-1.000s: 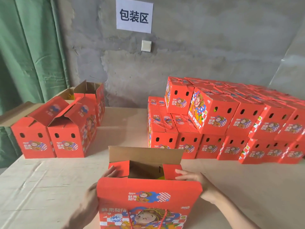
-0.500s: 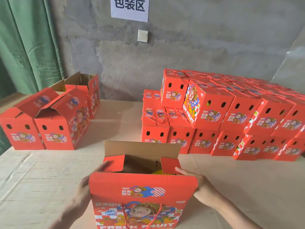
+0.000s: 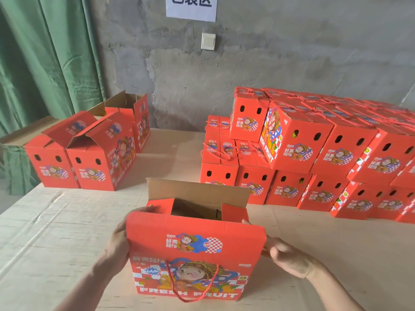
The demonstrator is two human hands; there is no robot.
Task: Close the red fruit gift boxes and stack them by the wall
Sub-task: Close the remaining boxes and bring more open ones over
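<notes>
An open red fruit gift box (image 3: 195, 245) stands on the table right in front of me. Its two small side flaps are folded inward, while the far brown flap and the near printed flap stand up. A red rope handle hangs down its front. My left hand (image 3: 119, 241) grips the left edge of the near flap, with fingertips reaching behind its top corner. At the flap's right edge, my right hand (image 3: 285, 257) holds on with curled fingers. A two-layer stack of closed red boxes (image 3: 298, 151) lies at the right by the grey wall (image 3: 280, 68).
Three more open red boxes (image 3: 101, 158) stand at the left rear of the pale wooden table (image 3: 56, 232). A green curtain (image 3: 45, 63) hangs at the left. A white sign (image 3: 190, 7) and a switch (image 3: 208, 41) are on the wall.
Both hands have left the folded side flaps and moved back to the side edges of the near flap. The view has tilted down a little.
</notes>
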